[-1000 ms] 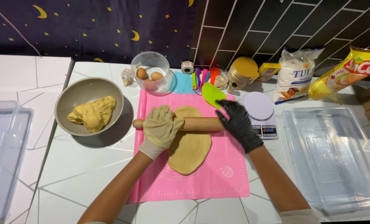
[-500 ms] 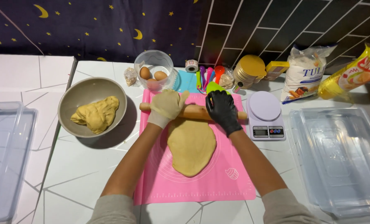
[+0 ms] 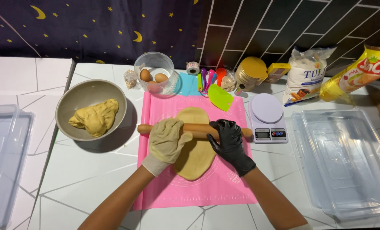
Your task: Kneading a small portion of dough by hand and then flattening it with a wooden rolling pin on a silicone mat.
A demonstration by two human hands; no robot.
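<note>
I see the wooden rolling pin (image 3: 198, 128) lying with its long axis running from nine o'clock to three o'clock, its ends pointing at the bowl side and the scale side. It rests across the flattened oval of pale yellow dough (image 3: 195, 147), whose own long axis runs twelve to six. Both sit on the pink silicone baking mat (image 3: 224, 187), near the middle of the counter.

My left hand (image 3: 167, 140), in a cream glove, lies palm down over the pin's nine o'clock half with fingers spread flat and loosely curved, pressing on it without closing around it. My right hand (image 3: 229, 140), in a black glove, covers the three o'clock half the same way, fingers splayed over the top of the pin.

At nine o'clock from the mat stands a round grey bowl (image 3: 66, 111) holding a lump of yellow dough (image 3: 95, 117). At eleven o'clock is a clear plastic tub (image 3: 154, 64) with brown eggs (image 3: 152, 77). At one o'clock lies a green plastic scraper (image 3: 219, 96), with coloured measuring spoons (image 3: 209, 78) behind it. Just beside the mat at three o'clock is a white digital kitchen scale (image 3: 267, 121); further out lies a clear plastic tray (image 3: 343, 162), and a second clear tray (image 3: 4, 166) lies at the far nine o'clock edge.

The surface is a white tiled counter (image 3: 83, 179). Behind it is a dark tiled wall (image 3: 258, 30) and a navy cloth with moons and stars (image 3: 96, 30).
</note>
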